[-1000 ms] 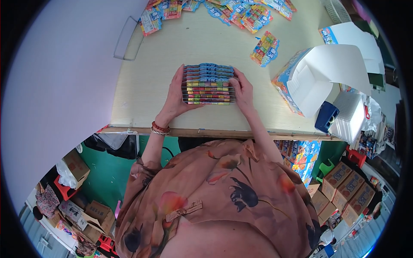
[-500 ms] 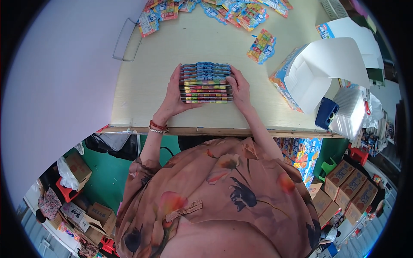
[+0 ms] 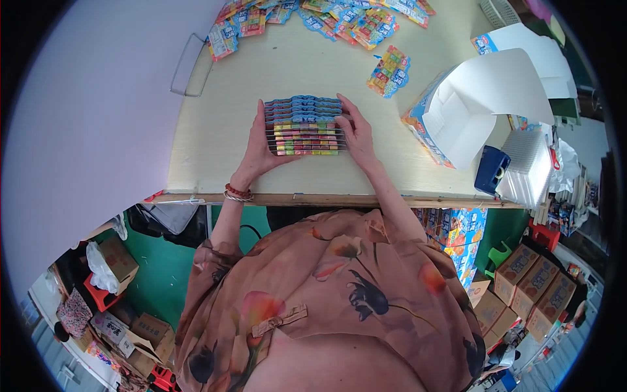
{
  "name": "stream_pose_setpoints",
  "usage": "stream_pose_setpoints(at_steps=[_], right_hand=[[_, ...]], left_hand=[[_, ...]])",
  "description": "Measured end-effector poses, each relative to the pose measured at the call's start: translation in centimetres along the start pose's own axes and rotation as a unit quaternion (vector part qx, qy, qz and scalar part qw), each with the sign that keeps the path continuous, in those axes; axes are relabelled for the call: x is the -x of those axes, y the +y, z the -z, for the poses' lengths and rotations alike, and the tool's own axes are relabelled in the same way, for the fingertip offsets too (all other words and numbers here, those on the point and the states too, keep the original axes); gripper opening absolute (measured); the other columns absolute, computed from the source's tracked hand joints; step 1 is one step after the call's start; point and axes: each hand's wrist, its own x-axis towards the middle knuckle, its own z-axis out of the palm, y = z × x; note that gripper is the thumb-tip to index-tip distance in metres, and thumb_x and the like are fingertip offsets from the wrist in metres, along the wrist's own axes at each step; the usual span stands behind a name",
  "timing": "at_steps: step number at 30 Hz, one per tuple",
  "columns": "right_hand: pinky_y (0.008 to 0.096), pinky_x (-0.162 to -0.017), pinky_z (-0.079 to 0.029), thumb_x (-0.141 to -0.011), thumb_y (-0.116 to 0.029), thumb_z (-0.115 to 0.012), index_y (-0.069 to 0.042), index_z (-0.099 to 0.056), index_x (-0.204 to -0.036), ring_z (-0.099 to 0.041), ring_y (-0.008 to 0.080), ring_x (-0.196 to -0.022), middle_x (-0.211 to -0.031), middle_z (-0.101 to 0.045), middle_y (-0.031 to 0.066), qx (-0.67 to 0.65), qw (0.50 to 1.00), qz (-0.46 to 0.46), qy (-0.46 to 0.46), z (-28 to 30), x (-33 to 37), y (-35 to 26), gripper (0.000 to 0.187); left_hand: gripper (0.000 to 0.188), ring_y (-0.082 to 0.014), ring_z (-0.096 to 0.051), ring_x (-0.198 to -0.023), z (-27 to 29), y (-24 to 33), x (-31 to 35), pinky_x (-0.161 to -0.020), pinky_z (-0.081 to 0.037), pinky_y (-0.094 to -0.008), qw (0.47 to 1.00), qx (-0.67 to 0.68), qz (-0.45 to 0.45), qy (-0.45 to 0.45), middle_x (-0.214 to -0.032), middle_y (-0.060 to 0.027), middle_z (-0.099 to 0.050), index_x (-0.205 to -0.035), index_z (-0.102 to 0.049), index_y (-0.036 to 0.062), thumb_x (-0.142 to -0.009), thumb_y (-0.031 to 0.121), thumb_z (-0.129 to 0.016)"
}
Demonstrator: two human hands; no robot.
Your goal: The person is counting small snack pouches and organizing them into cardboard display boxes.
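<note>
Upright on edge, a row of flat candy packs stands pressed together between my hands, near the table's front edge. Their wavy blue tops face up at the far side, and colourful candy pieces show in rows at the near side. My left hand grips the left end, thumb along the near bottom. At the right end, my right hand holds the packs with its thumb and fingers around the corner. A single loose candy pack lies flat beyond my right hand.
More candy packs are heaped at the table's far edge. To the right stands an opened white-lined display box, with a blue tape dispenser and clear plastic trays beside it. A bent wire frame rests at the left wall.
The whole view has shifted slightly, and the scene sits a little further left. Both hands keep hold of the packs; the right fingers have moved only slightly.
</note>
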Motion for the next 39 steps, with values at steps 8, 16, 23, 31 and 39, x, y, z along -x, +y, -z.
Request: stream_pose_setpoints(at_steps=[8,16,23,31,39], right_hand=[[0.0429,-0.109,-0.035,-0.072,-0.014,-0.078,-0.008,-0.021,-0.147,-0.034,0.0249,-0.133,-0.141,-0.035,0.0131,-0.069,0.952,-0.126,-0.270,4.4,-1.7,-3.8,0.094],[0.0435,-0.104,-0.035,-0.057,-0.023,-0.085,0.000,-0.022,-0.137,-0.041,0.0412,-0.119,-0.129,-0.039,0.0238,0.232,0.942,0.069,-0.231,2.8,-0.6,-4.4,0.104],[0.0391,-0.098,-0.044,-0.057,-0.016,-0.087,-0.003,-0.030,-0.132,-0.043,0.0274,-0.118,-0.127,-0.036,0.0160,0.092,0.982,0.052,-0.155,5.5,1.9,-4.0,0.095],[0.0398,-0.102,-0.041,-0.055,-0.020,-0.089,-0.009,-0.014,-0.147,-0.039,0.0358,-0.126,-0.134,-0.032,0.0198,0.290,0.954,0.057,0.045,19.2,5.3,-14.4,0.119],[0.0430,-0.100,-0.041,-0.059,-0.032,-0.087,-0.009,-0.024,-0.144,-0.046,0.0385,-0.119,-0.128,-0.042,0.0216,0.414,0.905,-0.027,0.092,26.9,6.5,-10.4,0.108]], left_hand=[[0.131,-0.0253,-0.053,-0.117,-0.2,0.2,0.1,-0.100,-0.044,-0.0378,0.997,0.065,0.032,-0.010,-0.130,-0.0171,-0.047,-0.146,0.009,0.0020,-0.060,0.018,-0.090],[0.122,-0.0245,-0.052,-0.117,-0.4,0.0,0.1,-0.100,-0.044,-0.0384,0.997,0.050,0.054,-0.035,-0.129,-0.0164,-0.045,-0.144,-0.002,0.0049,-0.059,0.013,-0.090],[0.111,-0.0234,-0.052,-0.114,-1.6,4.1,-2.0,-0.096,-0.047,-0.0361,0.994,0.062,0.034,-0.084,-0.125,-0.0147,-0.045,-0.136,-0.011,0.0081,-0.059,0.014,-0.090],[0.106,-0.0224,-0.045,-0.122,-10.4,14.6,-15.7,-0.097,-0.044,-0.0385,0.963,0.052,-0.148,-0.218,-0.133,-0.0106,-0.036,-0.136,-0.024,0.0078,-0.055,0.018,-0.091],[0.104,-0.0224,-0.051,-0.116,-20.6,13.6,-22.1,-0.100,-0.042,-0.0349,0.923,-0.040,-0.140,-0.357,-0.121,-0.0135,-0.049,-0.134,-0.022,0.0063,-0.056,0.020,-0.090]])
